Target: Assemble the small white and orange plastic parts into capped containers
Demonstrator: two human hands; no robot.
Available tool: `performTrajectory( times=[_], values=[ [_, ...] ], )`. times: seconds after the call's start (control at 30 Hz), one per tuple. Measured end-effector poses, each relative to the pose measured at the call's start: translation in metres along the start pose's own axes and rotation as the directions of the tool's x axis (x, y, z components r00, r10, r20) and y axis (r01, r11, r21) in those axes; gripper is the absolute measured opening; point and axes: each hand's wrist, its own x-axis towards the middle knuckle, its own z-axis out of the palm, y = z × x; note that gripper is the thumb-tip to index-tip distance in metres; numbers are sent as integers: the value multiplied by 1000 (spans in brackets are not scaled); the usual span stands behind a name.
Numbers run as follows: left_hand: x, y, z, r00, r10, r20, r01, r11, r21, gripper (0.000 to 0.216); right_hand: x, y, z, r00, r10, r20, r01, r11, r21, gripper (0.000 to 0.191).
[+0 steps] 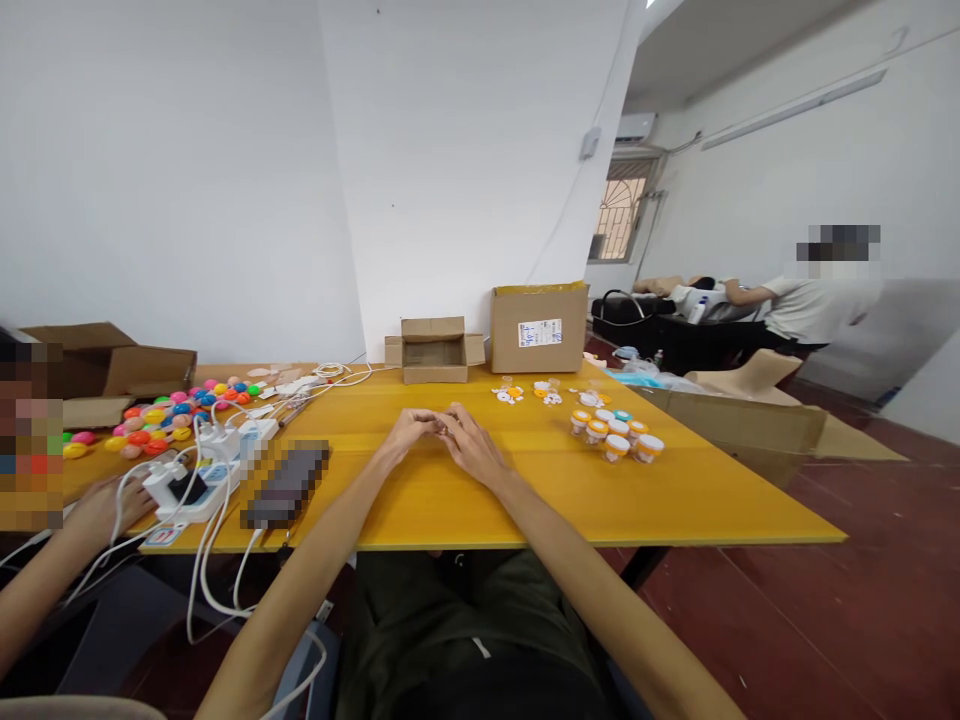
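My left hand [409, 432] and my right hand [474, 448] meet over the middle of the yellow table [420, 515]. Their fingers are bent and closed together at the tips. Whatever lies between them, if anything, is hidden by the fingers. To the right of my right hand stand several small clear jars [616, 447] with white, orange and teal lids. Beyond the hands lie loose white and orange pieces [508, 394], with a second small heap [548, 392] beside them. An open small cardboard box [435, 374] sits at the back.
A larger cardboard box [538, 330] stands against the wall. Left are a phone [289, 485], power strips [196, 500] with white cables, and colourful plastic pieces [176, 410]. A neighbour's hand [112, 505] rests at the far left. Another person [817, 300] sits at the back right.
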Motion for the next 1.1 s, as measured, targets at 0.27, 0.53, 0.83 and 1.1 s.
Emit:
performTrajectory(
  times=[0.27, 0.53, 0.83, 1.1],
  values=[
    [0, 1, -1, 999, -16, 33, 18, 998, -54, 12, 0, -1, -1, 1000, -18, -21, 18, 1000, 12, 34],
    [-1, 3, 0, 993, -69, 91, 77, 993, -87, 20, 2, 3, 2, 995, 26, -99, -19, 997, 75, 25],
    [3, 0, 2, 996, -24, 81, 30, 997, -75, 28, 4, 13, 4, 974, 121, -194, -75, 971, 228, 27],
    [2, 4, 4, 996, 42, 73, -44, 999, 20, 32, 4, 12, 8, 973, 148, -175, -91, 951, 295, 16]
  ],
)
